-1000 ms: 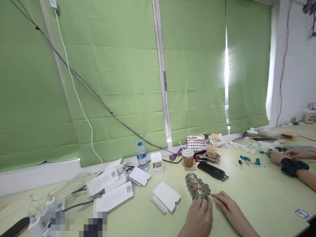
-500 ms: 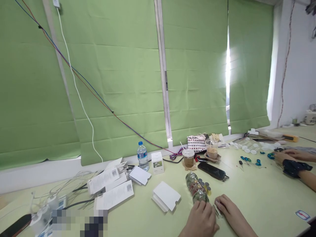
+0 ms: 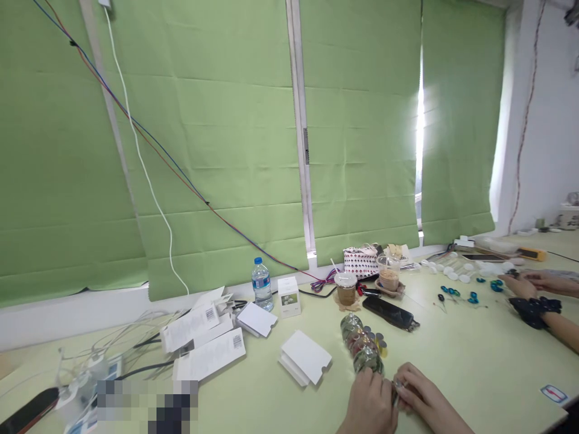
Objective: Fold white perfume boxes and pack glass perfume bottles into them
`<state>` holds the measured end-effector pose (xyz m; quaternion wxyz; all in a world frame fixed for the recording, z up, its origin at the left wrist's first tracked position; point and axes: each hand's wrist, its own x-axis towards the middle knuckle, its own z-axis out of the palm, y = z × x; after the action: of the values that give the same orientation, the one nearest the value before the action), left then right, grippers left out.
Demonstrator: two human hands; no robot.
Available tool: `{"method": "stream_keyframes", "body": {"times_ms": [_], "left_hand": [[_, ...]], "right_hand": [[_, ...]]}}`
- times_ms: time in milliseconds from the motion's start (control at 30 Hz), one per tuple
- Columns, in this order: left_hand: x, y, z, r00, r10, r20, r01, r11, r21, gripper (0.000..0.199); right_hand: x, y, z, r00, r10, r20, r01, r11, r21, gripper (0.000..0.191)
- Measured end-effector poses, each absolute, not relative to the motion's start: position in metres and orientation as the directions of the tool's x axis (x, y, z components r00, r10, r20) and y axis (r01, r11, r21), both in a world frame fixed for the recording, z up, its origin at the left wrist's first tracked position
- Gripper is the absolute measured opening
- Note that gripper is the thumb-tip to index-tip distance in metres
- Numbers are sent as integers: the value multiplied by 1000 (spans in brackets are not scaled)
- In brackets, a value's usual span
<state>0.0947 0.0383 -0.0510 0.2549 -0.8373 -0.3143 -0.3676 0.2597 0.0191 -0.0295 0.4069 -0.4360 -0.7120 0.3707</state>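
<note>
At the bottom of the view my left hand (image 3: 370, 401) is closed, knuckles up, at the near end of a row of round clear-wrapped packs (image 3: 362, 345) with green and reddish contents. My right hand (image 3: 420, 395) is closed too, its fingertips pinching at a small shiny clear piece (image 3: 396, 389) between the two hands. My left fingers meet that same piece, but most of it is hidden. Behind the packs lie several small grey and yellow discs (image 3: 379, 340).
White folded boxes (image 3: 305, 357) lie to the left, near a water bottle (image 3: 262, 286) and a small upright box (image 3: 289, 297). A black phone-like case (image 3: 389, 313) and a drink cup (image 3: 346, 289) stand beyond. At right are a co-worker's hands (image 3: 525, 286) and blue-green earphones (image 3: 473, 298).
My right hand has come leftward to my left hand, closing the gap around the shiny piece. The co-worker's hands have shifted right, off the blue-green earphones.
</note>
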Motion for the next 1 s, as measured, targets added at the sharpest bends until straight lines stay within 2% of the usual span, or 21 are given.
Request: {"method": "stream_keyframes", "body": {"times_ms": [133,233,400,600,667,733,833,867,933,1000], "left_hand": [[89,39,-57,482,527,700,698,-714,57,22],[87,40,-59,474,578,664,689,-713,129,23],[85,40,-57,474,615,630,698,-698,157,21],[84,39,-60,476,592,651,700,-702,127,26],[78,38,-59,486,571,662,692,-714,108,27],[65,35,-52,516,512,687,677,-735,39,26],[27,27,-29,573,390,721,671,-728,-139,22],[11,24,-19,565,393,725,682,-717,-143,24],[-22,20,2,556,503,662,720,-689,-82,33],[-53,19,16,542,636,549,770,-637,-22,52]], "right_hand": [[260,14,-18,-249,923,294,473,381,-795,24],[259,14,-19,-219,920,325,504,392,-770,28],[253,16,-28,-270,884,382,510,468,-722,36],[254,16,-25,-322,878,353,510,475,-717,29],[257,21,-27,-279,883,378,541,470,-698,27],[260,29,-32,-174,887,427,604,439,-666,27],[264,41,-39,-86,891,445,700,372,-610,30],[265,43,-41,-81,894,441,724,357,-591,31],[263,43,-41,-52,889,455,762,330,-557,33],[257,40,-39,-23,854,520,787,336,-517,34]]}}
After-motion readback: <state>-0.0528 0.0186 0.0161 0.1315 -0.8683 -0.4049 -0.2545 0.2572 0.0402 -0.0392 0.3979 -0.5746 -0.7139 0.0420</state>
